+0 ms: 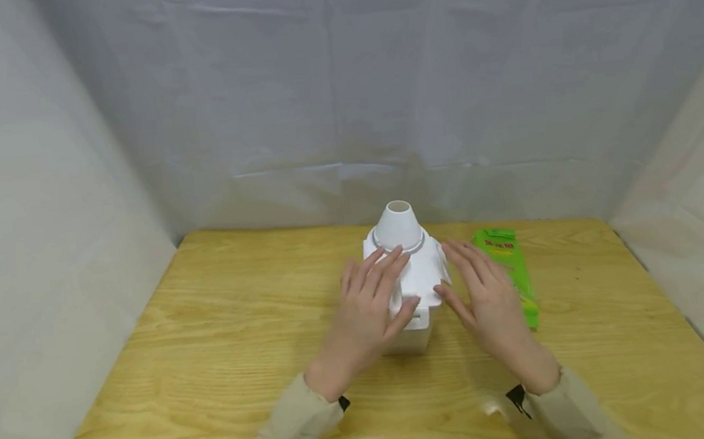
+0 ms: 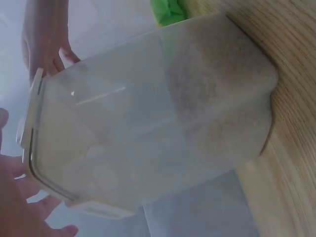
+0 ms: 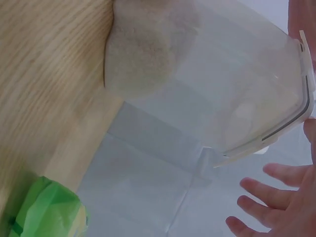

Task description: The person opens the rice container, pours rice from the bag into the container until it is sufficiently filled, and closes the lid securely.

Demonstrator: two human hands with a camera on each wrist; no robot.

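A clear storage container (image 2: 123,113) with a white lid (image 1: 425,272) stands upright on the table. Pale grain, perhaps rice, (image 2: 217,74) fills its lower part. On the lid's far part sits a white cone-shaped piece (image 1: 398,227) with a round opening at its top. My left hand (image 1: 364,311) lies over the lid's left side, fingers extended. At the right edge is my right hand (image 1: 493,305), its fingers spread and loosely bent, the thumb close to the near corner. Side clips (image 2: 101,209) show along the lid's rim. Neither hand grasps anything.
A green packet (image 1: 512,267) with printed lettering lies on the table, right of the container and just beyond the right hand. The wooden table (image 1: 209,334) is bordered by pale hanging sheets (image 1: 249,101) at the back and both sides.
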